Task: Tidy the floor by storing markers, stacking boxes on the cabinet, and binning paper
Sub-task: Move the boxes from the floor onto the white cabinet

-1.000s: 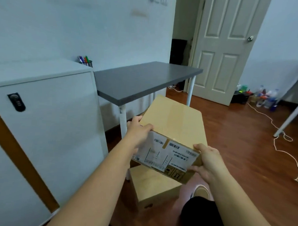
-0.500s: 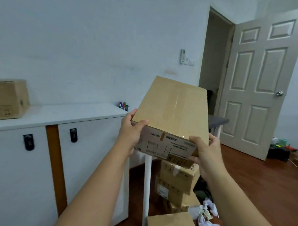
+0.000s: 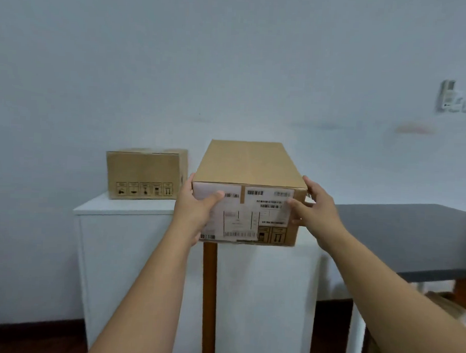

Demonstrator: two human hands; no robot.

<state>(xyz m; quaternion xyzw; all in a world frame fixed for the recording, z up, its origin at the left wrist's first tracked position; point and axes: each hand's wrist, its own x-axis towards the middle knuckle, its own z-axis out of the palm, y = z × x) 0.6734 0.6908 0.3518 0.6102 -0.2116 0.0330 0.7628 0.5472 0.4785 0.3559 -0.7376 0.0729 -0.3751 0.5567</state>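
I hold a long brown cardboard box point(image 3: 249, 163) with a white shipping label on its near end. My left hand point(image 3: 195, 210) grips its near left corner and my right hand point(image 3: 314, 206) grips its near right corner. The box is level, over the front edge of the white cabinet point(image 3: 129, 206); whether it rests on the cabinet top I cannot tell. A second, smaller cardboard box point(image 3: 145, 172) stands on the cabinet top to the left, against the wall, apart from the held box.
A dark grey table point(image 3: 410, 237) adjoins the cabinet on the right. Part of another cardboard box point(image 3: 450, 306) shows low under the table at the right edge. A brown strip point(image 3: 209, 295) runs down the cabinet front. A wall switch point(image 3: 454, 98) sits at upper right.
I have turned left from the table to face the cabinet. The held box has swung with me and now sits level over the cabinet's front edge, to the right of the other box.
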